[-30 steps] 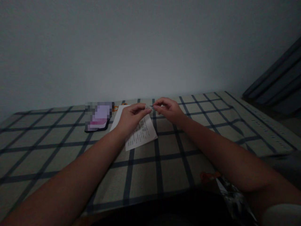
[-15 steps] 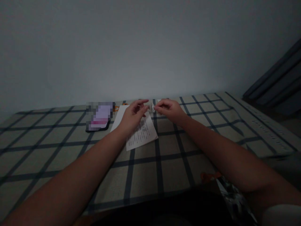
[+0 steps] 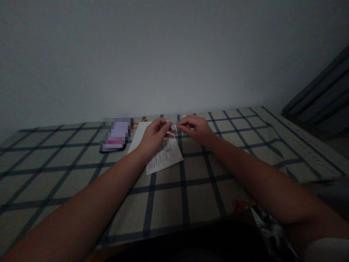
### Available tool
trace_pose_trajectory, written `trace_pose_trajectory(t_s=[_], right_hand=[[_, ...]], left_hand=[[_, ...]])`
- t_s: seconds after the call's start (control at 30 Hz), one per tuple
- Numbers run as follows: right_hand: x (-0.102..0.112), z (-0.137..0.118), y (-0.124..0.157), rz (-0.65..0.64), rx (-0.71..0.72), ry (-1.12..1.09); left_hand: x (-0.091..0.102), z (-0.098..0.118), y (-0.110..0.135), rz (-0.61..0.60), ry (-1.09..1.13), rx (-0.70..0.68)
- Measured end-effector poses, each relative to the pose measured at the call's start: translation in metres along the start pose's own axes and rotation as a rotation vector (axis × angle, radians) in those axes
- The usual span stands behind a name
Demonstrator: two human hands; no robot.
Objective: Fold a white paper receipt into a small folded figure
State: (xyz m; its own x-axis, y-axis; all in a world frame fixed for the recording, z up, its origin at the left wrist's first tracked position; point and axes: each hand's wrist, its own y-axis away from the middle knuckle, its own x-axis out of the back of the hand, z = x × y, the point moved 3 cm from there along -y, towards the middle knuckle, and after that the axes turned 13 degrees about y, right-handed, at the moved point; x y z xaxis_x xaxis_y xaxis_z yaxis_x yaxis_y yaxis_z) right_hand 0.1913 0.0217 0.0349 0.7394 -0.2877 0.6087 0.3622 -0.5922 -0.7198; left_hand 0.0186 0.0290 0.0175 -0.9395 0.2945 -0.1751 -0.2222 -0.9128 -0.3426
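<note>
A small whitish, partly see-through piece (image 3: 174,126) lies between my two hands; it is too small and dim to name. Its left side is pinched between the thumb and fingers of my left hand (image 3: 155,136), which is closed above a printed paper sheet (image 3: 160,160). From the other side, my right hand (image 3: 197,128) is closed in a pinch, thumb and forefinger together at the piece's right edge. The sheet lies flat on the checked cloth, its upper part partly covered by my left hand.
Left of the paper lies a phone (image 3: 116,140) in a dark case, partly blurred out. A checked cloth (image 3: 218,196) covers the table up to the pale wall (image 3: 174,54). Dark folded fabric (image 3: 321,87) hangs at the right. Small orange figures (image 3: 135,126) show near the phone.
My left hand's fingers, spread half a second ago, have closed on the small whitish piece. My right hand stays in its pinch, nearly in place. The paper and phone have not moved.
</note>
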Motion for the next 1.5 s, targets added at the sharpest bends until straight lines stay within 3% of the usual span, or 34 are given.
trace_pose_trajectory(t_s=[0.23, 0.57, 0.73, 0.83, 0.93, 1.1, 1.37, 1.5], right_hand=[[-0.011, 0.012, 0.002, -0.069, -0.363, -0.428], [-0.021, 0.021, 0.004, -0.061, -0.635, -0.841], [-0.025, 0.023, 0.004, -0.06, -0.578, -0.832], [-0.023, 0.021, 0.004, -0.062, -0.47, -0.658], [-0.019, 0.018, 0.004, -0.11, -0.35, -0.465], [-0.013, 0.012, 0.003, -0.103, -0.256, -0.238], [-0.011, 0.003, 0.003, -0.133, -0.318, -0.234], [-0.011, 0.009, 0.003, -0.104, -0.327, -0.241]], left_hand=[[0.003, -0.001, -0.001, 0.053, 0.092, -0.043], [0.004, -0.003, -0.001, 0.114, 0.078, -0.07], [0.007, -0.003, -0.003, 0.173, 0.146, 0.042], [0.005, -0.004, -0.001, 0.181, 0.191, 0.214], [0.001, -0.004, 0.001, 0.174, 0.22, 0.284], [0.002, -0.006, 0.002, 0.154, 0.145, 0.238], [0.006, -0.008, 0.003, 0.106, -0.058, 0.158], [0.005, -0.01, 0.002, 0.109, 0.019, 0.171]])
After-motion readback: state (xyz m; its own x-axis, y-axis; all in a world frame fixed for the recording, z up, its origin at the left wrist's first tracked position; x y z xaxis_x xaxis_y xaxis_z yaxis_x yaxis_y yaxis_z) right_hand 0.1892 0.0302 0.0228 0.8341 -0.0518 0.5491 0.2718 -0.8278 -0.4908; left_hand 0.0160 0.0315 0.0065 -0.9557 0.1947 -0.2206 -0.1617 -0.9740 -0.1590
